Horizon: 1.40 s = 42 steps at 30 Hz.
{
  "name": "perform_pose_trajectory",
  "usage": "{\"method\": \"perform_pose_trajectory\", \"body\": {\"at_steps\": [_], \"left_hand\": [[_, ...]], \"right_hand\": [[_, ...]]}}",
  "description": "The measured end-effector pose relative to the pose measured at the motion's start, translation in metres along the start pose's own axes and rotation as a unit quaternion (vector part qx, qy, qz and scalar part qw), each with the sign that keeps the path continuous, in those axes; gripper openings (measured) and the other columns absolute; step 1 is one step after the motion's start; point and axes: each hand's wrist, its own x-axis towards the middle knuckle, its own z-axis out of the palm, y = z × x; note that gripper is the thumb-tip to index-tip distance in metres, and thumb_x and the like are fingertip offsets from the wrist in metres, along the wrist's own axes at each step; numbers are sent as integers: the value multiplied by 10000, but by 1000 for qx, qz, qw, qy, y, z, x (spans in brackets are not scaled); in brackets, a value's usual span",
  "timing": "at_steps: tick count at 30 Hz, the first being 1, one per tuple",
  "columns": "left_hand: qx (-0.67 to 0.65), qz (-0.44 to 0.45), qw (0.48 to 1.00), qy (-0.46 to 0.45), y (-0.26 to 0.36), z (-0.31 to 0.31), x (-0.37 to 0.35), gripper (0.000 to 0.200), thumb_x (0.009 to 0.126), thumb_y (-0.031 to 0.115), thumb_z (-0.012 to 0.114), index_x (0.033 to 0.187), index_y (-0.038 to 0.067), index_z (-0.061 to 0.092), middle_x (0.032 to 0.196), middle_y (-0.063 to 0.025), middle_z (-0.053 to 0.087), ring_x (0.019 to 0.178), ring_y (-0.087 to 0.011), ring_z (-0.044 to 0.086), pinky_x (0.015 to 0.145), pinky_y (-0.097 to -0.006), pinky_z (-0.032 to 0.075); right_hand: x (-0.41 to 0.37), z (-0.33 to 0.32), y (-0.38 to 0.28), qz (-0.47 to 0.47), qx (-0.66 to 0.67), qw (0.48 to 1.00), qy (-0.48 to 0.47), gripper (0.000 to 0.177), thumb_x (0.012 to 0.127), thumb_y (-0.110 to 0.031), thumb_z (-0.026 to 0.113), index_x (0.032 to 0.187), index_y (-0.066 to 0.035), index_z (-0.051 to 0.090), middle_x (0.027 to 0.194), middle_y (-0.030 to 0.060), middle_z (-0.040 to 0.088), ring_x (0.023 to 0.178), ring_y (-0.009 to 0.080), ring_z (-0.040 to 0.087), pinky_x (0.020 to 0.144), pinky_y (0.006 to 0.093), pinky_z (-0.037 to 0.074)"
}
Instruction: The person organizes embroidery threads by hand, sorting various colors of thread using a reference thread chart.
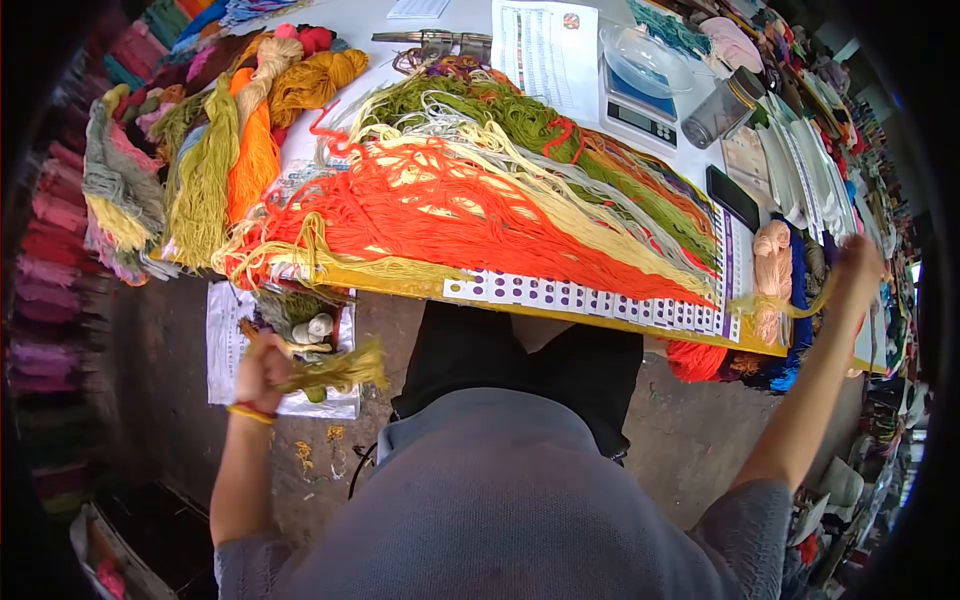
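Note:
My left hand (pixel 262 372), a red and yellow band at its wrist, is closed around a bundle of olive-yellow yarn (pixel 345 368) below the table's front edge. Out to the right, my right hand (pixel 858 270) is raised and slightly blurred, closed on a few olive-yellow yarn strands (pixel 800 309). These strands trail left past a peach yarn skein (pixel 773 268). Between my hands, long red yarn strands (pixel 440 215) fan across the table beside cream and green ones (pixel 670 225). Their narrow end lies on a card with rows of punched holes (pixel 560 292).
Yarn hanks (pixel 205 170) hang over the table's left side. At the back are a printed sheet (pixel 545 50), a digital scale (pixel 640 118) and a clear jar (pixel 722 106). A black phone (pixel 733 198) lies at right. Below the left edge, a white bag (pixel 228 335) holds yarn scraps.

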Motion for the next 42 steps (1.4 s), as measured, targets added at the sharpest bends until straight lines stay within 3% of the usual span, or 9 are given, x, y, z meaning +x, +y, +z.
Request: {"method": "perform_pose_trajectory", "body": {"at_steps": [1, 2, 3, 4, 5, 7, 15, 29, 42], "left_hand": [[30, -18, 999, -31, -9, 34, 0, 219, 873, 227, 466, 672, 140, 477, 452, 82, 242, 356, -43, 232, 323, -213, 159], [2, -70, 990, -124, -10, 76, -8, 177, 874, 227, 478, 739, 128, 537, 454, 86, 242, 360, -42, 230, 336, -208, 164], [-14, -92, 982, -163, -20, 100, -6, 153, 874, 225, 481, 800, 119, 564, 466, 82, 252, 367, -41, 238, 345, -201, 168], [-28, -113, 972, -203, -27, 120, -3, 156, 873, 223, 485, 860, 109, 590, 477, 78, 261, 374, -39, 246, 354, -194, 173], [-11, -106, 967, -234, -32, 142, -1, 171, 874, 229, 485, 907, 101, 594, 497, 66, 299, 383, -43, 261, 360, -191, 180], [7, -100, 959, -265, -38, 178, 1, 198, 874, 234, 484, 953, 93, 598, 517, 54, 337, 392, -47, 276, 367, -187, 187], [140, -84, 959, -232, -55, 226, 11, 287, 880, 274, 474, 1016, 28, 533, 639, -33, 530, 412, -75, 370, 378, -206, 244], [166, 4, 969, -182, -72, 250, 21, 178, 791, 93, 503, 933, -6, 548, 854, -70, 617, 692, -102, 615, 415, -177, 338], [257, 45, 949, -178, -72, 255, 26, 208, 769, 25, 513, 957, -29, 584, 752, -80, 632, 579, -87, 587, 406, -197, 364]], "right_hand": [[-35, 26, -51, -1, 1, 1000, 0, 254, 857, -262, 498, 767, -39, 581, 707, 33, 554, 621, 92, 512, 551, 209, 393], [-83, 68, -130, 243, 171, 946, -127, 202, 835, -241, 511, 711, -83, 536, 636, 0, 491, 521, 75, 436, 477, 213, 348], [-122, 103, -116, 21, 241, 954, -177, 181, 818, -233, 550, 722, -82, 524, 628, -2, 502, 516, 78, 464, 469, 221, 372], [-157, 131, -117, 13, 268, 916, -298, 136, 819, -199, 547, 771, -72, 541, 628, -7, 507, 527, 75, 479, 482, 213, 386], [-184, 141, -178, 213, 237, 869, -379, 116, 832, -169, 530, 807, -61, 563, 629, -13, 502, 543, 66, 475, 483, 207, 382], [-231, 172, -195, 124, 282, 806, -505, 91, 825, -117, 548, 857, -35, 572, 678, -2, 522, 583, 59, 479, 512, 220, 401], [-280, 210, -202, -101, 150, 847, -500, 134, 800, -157, 516, 827, -29, 545, 794, 168, 580, 740, 340, 570, 638, 423, 445], [-262, 202, -224, -143, -15, 817, -559, 150, 827, -186, 485, 857, -46, 440, 650, 172, 569, 615, 372, 566, 545, 468, 437], [-264, 202, -230, -138, -43, 825, -547, 209, 813, -228, 508, 860, -34, 447, 629, 176, 574, 604, 363, 581, 526, 464, 447]]}}
